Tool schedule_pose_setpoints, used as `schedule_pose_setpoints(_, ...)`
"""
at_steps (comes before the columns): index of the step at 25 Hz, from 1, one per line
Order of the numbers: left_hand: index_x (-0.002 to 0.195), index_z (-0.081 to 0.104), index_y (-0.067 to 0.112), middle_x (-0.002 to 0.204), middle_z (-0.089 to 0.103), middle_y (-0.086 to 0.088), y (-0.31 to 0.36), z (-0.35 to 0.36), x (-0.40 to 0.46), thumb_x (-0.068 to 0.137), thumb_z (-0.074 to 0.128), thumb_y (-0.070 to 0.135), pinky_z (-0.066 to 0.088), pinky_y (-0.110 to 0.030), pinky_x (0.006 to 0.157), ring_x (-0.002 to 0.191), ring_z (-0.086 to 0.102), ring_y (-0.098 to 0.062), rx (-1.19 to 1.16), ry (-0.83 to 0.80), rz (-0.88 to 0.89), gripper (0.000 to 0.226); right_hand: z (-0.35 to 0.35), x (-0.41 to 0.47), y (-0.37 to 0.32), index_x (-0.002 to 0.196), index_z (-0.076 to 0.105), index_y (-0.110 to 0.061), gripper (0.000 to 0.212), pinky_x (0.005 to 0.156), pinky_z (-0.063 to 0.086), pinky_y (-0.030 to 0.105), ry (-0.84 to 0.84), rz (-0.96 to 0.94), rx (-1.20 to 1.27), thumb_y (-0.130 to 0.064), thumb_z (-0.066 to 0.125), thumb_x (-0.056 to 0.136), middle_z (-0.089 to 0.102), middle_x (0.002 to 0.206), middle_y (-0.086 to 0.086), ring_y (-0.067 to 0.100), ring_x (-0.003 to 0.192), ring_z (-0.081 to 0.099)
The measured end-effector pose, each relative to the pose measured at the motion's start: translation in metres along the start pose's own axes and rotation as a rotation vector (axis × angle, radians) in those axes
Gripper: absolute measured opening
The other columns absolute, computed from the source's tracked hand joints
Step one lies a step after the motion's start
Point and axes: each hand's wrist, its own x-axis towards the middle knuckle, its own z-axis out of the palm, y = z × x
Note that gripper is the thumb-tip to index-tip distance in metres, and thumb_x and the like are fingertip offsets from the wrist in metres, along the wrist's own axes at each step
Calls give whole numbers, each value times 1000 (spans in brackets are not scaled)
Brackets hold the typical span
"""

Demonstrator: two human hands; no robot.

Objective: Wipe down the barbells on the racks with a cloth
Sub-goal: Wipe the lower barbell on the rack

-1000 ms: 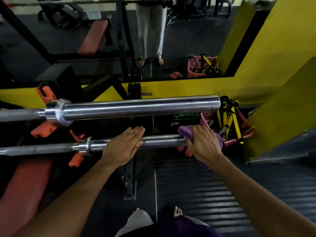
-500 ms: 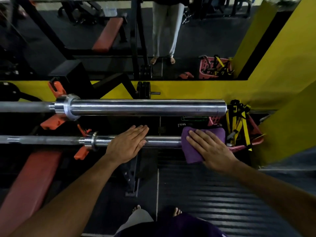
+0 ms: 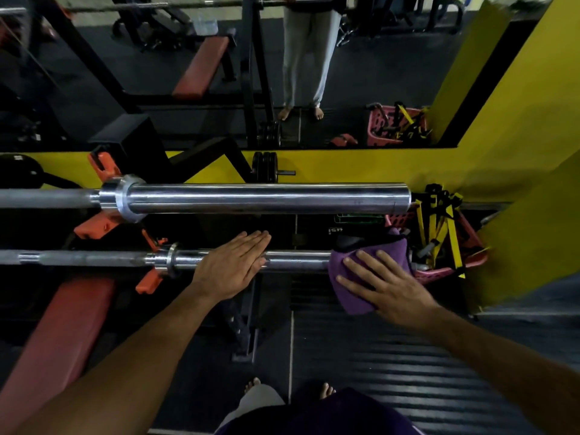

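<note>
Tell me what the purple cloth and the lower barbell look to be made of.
Purple cloth: soft fabric, perhaps microfibre; matte and draping limply over the bar.
Lower barbell: metal, probably chromed steel; smooth, with bright streaked reflections along its sleeve.

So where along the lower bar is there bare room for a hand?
On the lower barbell, bare sleeve shows between the left hand and the purple cloth under the right hand. Right of the cloth, the pink basket crowds it.
</note>
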Motion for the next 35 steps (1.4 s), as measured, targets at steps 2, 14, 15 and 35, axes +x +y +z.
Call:
schedule_pose_setpoints(2,153,37,11,155,44,-5,1,1,-1,109,16,44,28,-33,121,144,41,-14,-9,-6,-6,59,-2,-3,24,160,24,-29,94,121,22,52,-38,13,47,-41,64,76,15,168,8,33,152,21)
schedule_pose_setpoints(14,153,38,11,154,46,-5,4,-9,-1,108,20,43,9,-22,121,143,41,-16,2,-36,-22,57,-6,14,-78,162,13,-22,91,123,10,53,69,354,316,-41,54,83,3,170,2,27,157,3)
schedule_pose_setpoints(15,155,32,13,158,40,-4,4,-10,-1,108,16,45,8,-22,122,146,36,-14,-27,-42,-5,59,-7,7,-82,162,14,-22,88,123,12,52,125,379,358,-40,55,86,6,170,0,25,157,5)
schedule_pose_setpoints(35,160,19,15,168,17,2,-168,-22,-84,110,17,44,6,-28,126,154,16,-10,-263,-93,335,58,-89,144,-152,113,59,-8,34,80,35,22,756,1433,852,-36,50,97,52,108,2,13,97,49)
